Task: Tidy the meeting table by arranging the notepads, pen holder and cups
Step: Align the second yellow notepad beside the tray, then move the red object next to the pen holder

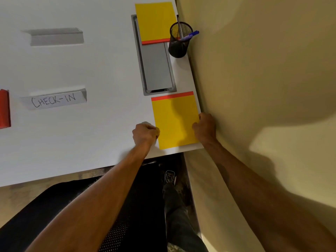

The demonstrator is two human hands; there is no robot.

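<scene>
Both hands are bracketing the near yellow rectangular paper notepad with a red top strip [174, 120]; the left hand [144, 136] is pinching its nine-o'clock edge; the right hand [206, 127] is curling over its three-o'clock edge; its long axis is running twelve to six.

notepad [174, 122] at table [91, 146] corner, pen holder [179, 42] behind it

A folded card sign [54, 100] reading "CHECK-IN" stands at the left of the frame, with a blank card sign [54, 36] above it in the upper left. A red object [4, 109] is cut off by the left edge. A grey cable hatch [156, 70] sits at upper centre. A black chair [63, 211] fills the lower left. A shoe [170, 177] shows at lower centre.
</scene>
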